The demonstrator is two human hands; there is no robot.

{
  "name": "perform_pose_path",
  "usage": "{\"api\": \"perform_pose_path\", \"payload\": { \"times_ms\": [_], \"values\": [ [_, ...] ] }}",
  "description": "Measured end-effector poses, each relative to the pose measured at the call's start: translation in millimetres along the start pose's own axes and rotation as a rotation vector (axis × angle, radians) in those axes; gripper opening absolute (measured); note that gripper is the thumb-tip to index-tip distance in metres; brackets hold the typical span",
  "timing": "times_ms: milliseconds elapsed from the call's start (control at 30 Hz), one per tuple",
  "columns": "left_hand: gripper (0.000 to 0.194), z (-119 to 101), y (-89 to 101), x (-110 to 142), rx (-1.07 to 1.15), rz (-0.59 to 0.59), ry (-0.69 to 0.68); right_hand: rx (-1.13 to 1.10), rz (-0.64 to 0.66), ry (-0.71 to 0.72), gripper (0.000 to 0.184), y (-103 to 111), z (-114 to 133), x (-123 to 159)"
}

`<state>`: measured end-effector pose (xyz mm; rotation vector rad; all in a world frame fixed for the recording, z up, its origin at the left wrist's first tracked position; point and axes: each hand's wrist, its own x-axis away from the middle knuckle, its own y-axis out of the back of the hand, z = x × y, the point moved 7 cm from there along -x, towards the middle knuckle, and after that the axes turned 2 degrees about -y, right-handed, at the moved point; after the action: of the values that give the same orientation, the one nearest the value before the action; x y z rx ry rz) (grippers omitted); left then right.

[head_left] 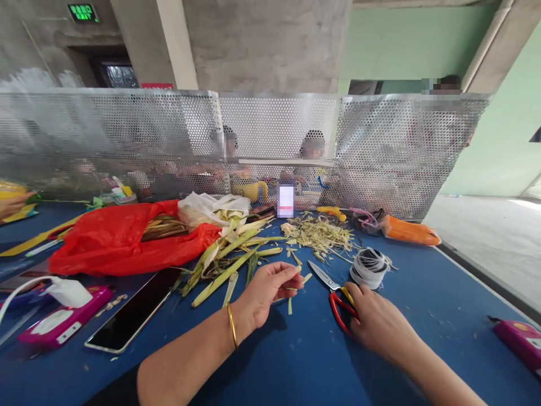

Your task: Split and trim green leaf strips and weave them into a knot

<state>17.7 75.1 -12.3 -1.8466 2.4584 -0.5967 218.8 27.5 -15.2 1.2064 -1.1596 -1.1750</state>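
Note:
My left hand (270, 290), with a gold bangle at the wrist, is closed in a pinch above the blue table. Pale green bits of a leaf strip (307, 278) show at its fingertips; the fingers partly hide the strip. The fingers of my right hand (374, 313) are closed on the handles of a pair of scissors (324, 276). Red and yellow show on the handles, and the metal blades point away to the left. Beside the right hand stands a spool of white cord (369, 269). Long dry leaves (226, 270) lie behind my left hand.
A pile of shredded leaf (321, 234) lies ahead, near a lit phone (286, 201). On the left are a red plastic bag (110, 242), a dark phone (137, 310) and a pink power strip (67, 318). A perforated metal screen (279, 124) stands behind, with people beyond it.

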Motion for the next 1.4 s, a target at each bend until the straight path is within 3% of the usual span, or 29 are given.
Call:
{"api": "perform_pose_path", "payload": {
  "times_ms": [100,233,333,433,533,767,933,1400],
  "values": [
    [0.025,-2.6,2.5,-3.8,0.029,-0.012,-0.012,0.009,0.062,0.001,0.052,-0.5,3.0,-7.0],
    [0.017,-9.9,6.1,-8.1,0.097,-0.019,-0.017,-0.148,0.060,-0.029,0.045,6.9,-10.3,-7.1],
    [0.011,-15.1,7.5,-10.2,0.149,-0.029,0.005,-0.505,0.005,0.014,0.047,9.8,-15.9,-0.7],
    [0.010,-20.6,2.8,-13.5,0.201,-0.012,0.003,-0.950,-0.016,0.106,0.057,10.4,-5.3,2.4],
    [0.009,-25.0,-5.1,-18.8,0.251,0.019,-0.036,-1.156,-0.012,0.112,0.062,9.9,12.1,-0.8],
    [0.013,-20.0,-9.7,-26.3,0.235,0.036,-0.080,-1.073,0.102,0.063,0.062,5.1,29.9,-4.5],
    [0.013,-16.7,-12.1,-28.7,0.207,0.071,-0.082,-0.983,0.057,0.060,0.044,5.0,26.3,-1.9],
    [0.012,-7.1,-21.1,-33.0,0.190,0.079,-0.077,-0.882,0.015,0.019,0.044,9.0,22.9,1.9]
  ]
}}
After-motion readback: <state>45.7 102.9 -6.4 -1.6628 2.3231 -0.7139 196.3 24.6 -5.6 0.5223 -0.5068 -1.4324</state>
